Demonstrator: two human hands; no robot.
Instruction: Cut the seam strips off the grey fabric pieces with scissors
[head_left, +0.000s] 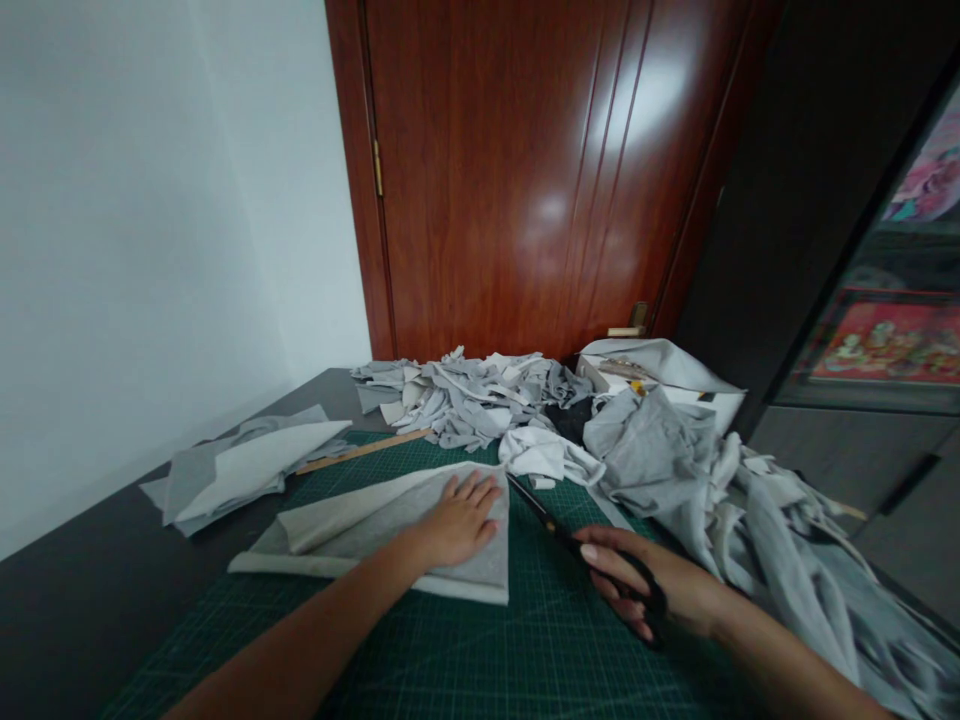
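- Exposure: dim overall, cool cast; wall (142, 260) pale with soft gradation
- Light source: outside the frame; direction not determinable
- Glare: large white patch on the upper right of the glossy door (480, 180), smaller bloom below it
- Shadow: cabinet (750, 150) nearly black, detail lost; worktop (60, 600) dark, near corner murky
- Contrast: pale cloth (375, 540) distinct; black scissors (551, 525) partly merge with the dark green mat (450, 660)
- Sharpness: left hand (466, 515) and right hand (630, 575) slightly soft; cabinet glass (892, 260) contents smeared
- Distortion: wide-angle, uprights leaning, forearms stretched toward the lower edge
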